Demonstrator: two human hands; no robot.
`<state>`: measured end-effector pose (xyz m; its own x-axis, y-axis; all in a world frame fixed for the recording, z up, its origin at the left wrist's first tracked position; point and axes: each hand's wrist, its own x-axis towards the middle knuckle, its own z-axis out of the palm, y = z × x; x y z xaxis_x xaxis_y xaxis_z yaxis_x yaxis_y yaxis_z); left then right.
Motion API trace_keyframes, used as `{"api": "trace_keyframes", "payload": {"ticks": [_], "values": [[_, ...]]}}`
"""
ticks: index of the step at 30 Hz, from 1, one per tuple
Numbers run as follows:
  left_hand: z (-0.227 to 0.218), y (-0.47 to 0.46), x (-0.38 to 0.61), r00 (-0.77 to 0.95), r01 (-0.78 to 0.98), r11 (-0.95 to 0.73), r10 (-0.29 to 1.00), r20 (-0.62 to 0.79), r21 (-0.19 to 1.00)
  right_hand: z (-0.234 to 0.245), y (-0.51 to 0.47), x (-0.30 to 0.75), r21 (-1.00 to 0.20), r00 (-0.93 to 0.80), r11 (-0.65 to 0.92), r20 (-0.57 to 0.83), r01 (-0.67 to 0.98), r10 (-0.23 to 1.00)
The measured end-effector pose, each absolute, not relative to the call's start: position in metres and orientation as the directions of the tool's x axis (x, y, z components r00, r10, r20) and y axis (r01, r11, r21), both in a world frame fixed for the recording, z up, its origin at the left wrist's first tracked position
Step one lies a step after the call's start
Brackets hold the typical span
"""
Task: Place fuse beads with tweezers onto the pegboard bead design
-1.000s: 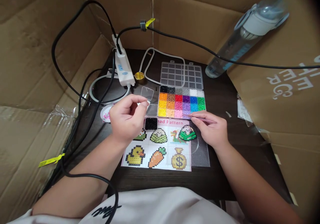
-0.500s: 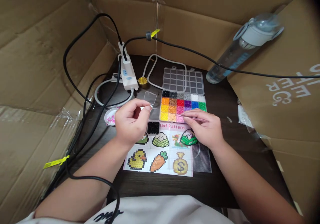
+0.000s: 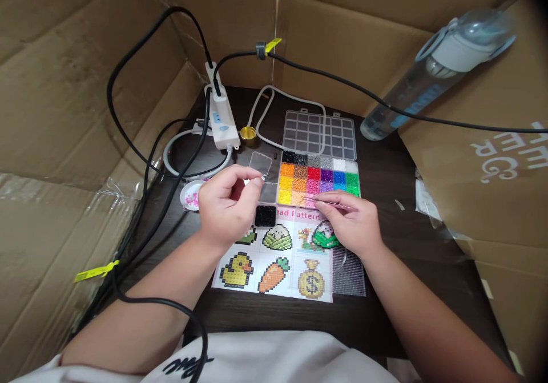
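Observation:
My left hand (image 3: 226, 203) is closed in a pinch, thumb against forefinger. A tiny whitish bit shows at the fingertips, too small to name. In my right hand (image 3: 353, 220) is a pair of thin tweezers (image 3: 334, 202), pointing left over the front row of a sectioned bead box (image 3: 360, 190), near the peach and pink beads. Below lies a printed bead pattern sheet (image 3: 291, 289) with a duck, a carrot and a money bag. A small case of black beads (image 3: 266, 216) sits on its top edge. Beside my right hand rests a green-and-white bead piece (image 3: 326, 236), partly covered, above a clear pegboard (image 3: 354, 274).
The box's clear lid (image 3: 319, 133) is folded back. Left of my left hand stands a white dish (image 3: 184, 193) with pink beads. Behind are a power strip (image 3: 223, 121), a gold cup (image 3: 248, 134) and looping cables. A water bottle (image 3: 422, 80) leans by the cardboard wall (image 3: 334, 40).
The view has shifted slightly, so the background sits a little further right and higher. Both hands keep their grips and stay nearly in place over the table.

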<state>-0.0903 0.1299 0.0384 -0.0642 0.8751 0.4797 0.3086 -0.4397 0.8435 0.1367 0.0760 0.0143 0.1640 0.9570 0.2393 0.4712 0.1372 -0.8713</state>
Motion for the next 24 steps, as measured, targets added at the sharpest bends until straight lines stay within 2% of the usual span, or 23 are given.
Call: {"api": "trace_keyframes", "payload": {"ticks": [24], "values": [[0.0403,0.1286,-0.0893,-0.07,0.316,-0.426,0.88,0.469,0.847,0.0134,0.0753,0.1363,-0.871,0.176,0.11,0.218,0.478,0.96]]}}
